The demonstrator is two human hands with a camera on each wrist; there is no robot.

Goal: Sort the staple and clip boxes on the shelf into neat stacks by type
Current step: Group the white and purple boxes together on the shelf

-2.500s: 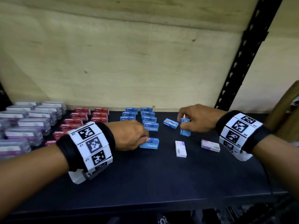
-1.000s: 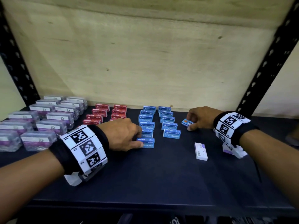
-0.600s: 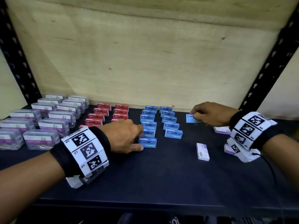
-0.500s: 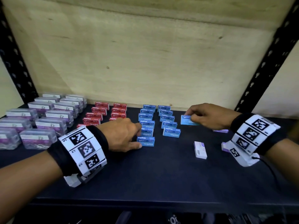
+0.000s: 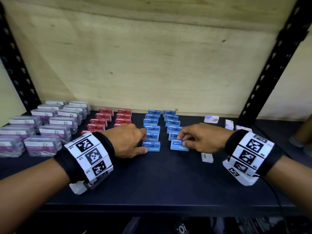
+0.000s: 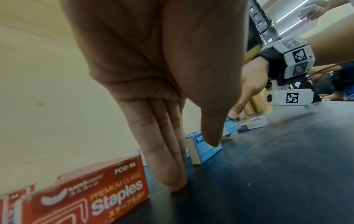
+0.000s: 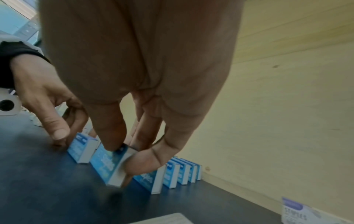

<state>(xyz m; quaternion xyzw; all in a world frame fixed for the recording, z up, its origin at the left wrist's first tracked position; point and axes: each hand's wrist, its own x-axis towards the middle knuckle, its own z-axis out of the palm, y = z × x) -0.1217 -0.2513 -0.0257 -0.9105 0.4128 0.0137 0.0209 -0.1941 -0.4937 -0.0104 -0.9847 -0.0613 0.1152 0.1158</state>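
Pinching a blue staple box (image 5: 179, 145) in the right hand (image 5: 200, 141), left hand (image 5: 128, 141) open-fingered beside another row (image 5: 152, 130) on the shelf (image 5: 160, 179).

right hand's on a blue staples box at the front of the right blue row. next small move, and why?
Probably seat the blue box upright against the right blue row and let go. The right hand pinches it by its top edge, and in the right wrist view it leans, not yet flush with the box behind. The left hand steadies the left blue row. White boxes remain loose.
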